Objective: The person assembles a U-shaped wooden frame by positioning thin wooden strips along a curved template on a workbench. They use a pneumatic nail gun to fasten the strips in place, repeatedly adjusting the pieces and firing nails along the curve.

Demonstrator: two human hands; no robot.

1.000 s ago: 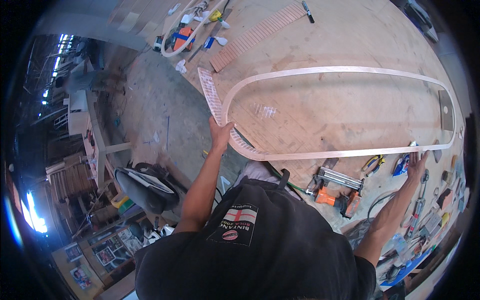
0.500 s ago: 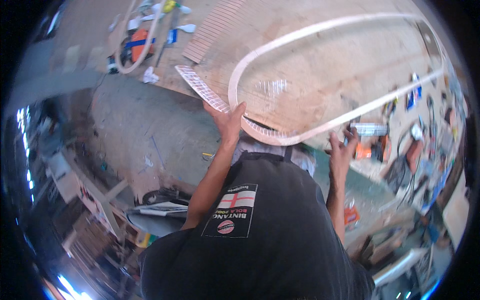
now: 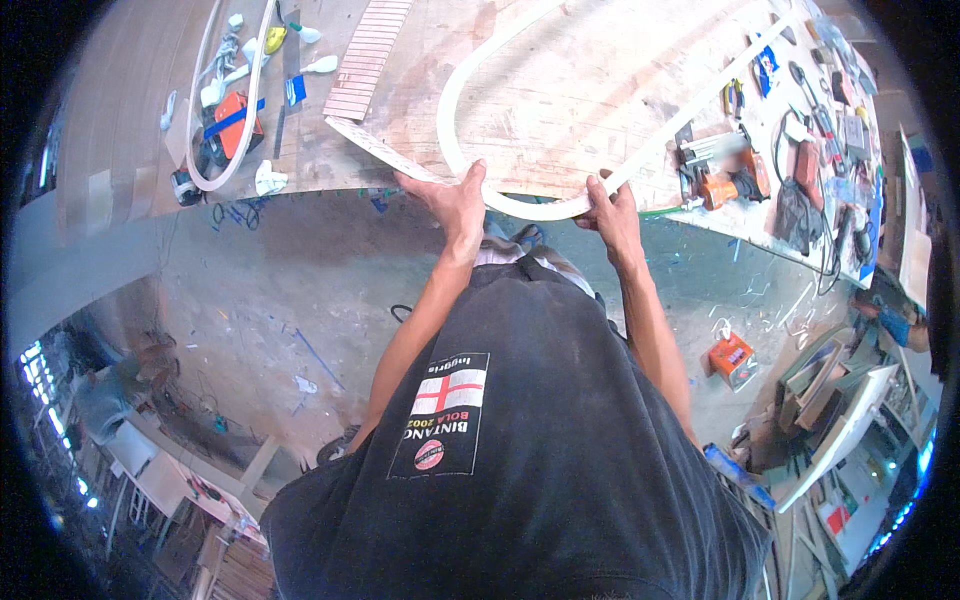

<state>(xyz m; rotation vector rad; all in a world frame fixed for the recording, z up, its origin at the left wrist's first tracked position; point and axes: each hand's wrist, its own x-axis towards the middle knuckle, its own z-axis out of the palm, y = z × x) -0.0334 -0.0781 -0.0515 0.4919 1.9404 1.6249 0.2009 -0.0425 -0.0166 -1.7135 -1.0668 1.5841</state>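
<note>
The curved end of the white bent-strip loop is held at the bench's near edge, overhanging it; left hand & right hand are each closed in a grip on the strip. Step in hand appears to be lifting/repositioning the loop. Next move prob. calls for even support on both sides so the thin strip isn't twisted, w/ the slatted strip just left kept clear.

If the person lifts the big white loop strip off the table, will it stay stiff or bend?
The white loop strip is thin and long, so it will probably flex and sag where unsupported. Left hand and right hand grip only its near curve, so the far end on the plywood table likely drags. It looks light for its size.
</note>
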